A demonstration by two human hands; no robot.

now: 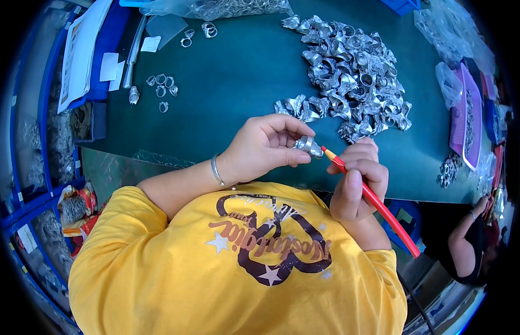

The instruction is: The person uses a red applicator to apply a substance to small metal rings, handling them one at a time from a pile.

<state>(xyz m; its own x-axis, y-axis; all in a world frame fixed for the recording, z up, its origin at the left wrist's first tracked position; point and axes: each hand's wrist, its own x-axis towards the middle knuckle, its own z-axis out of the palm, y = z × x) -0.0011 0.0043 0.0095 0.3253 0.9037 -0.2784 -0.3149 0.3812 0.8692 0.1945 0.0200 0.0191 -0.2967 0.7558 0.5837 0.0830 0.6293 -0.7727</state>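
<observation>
My left hand (276,142) pinches a chunky silver metal ring (309,146) between thumb and fingers, just over the table's near edge. In my right hand (360,178) is a red pencil (377,202), gripped near its pointed end and slanting down to the right. Its tip is at the ring's right side; whether it touches cannot be made out. Beyond my hands lies a large pile of similar silver rings (355,72), with a short row of rings (302,107) reaching left from its near end.
Small groups of rings (162,86) lie on the left of the green table (237,67), by a metal rod (134,53). A purple basket (466,117) stands at the right edge. Blue shelving (44,139) is on the left. Another person's arm (464,240) shows at the right.
</observation>
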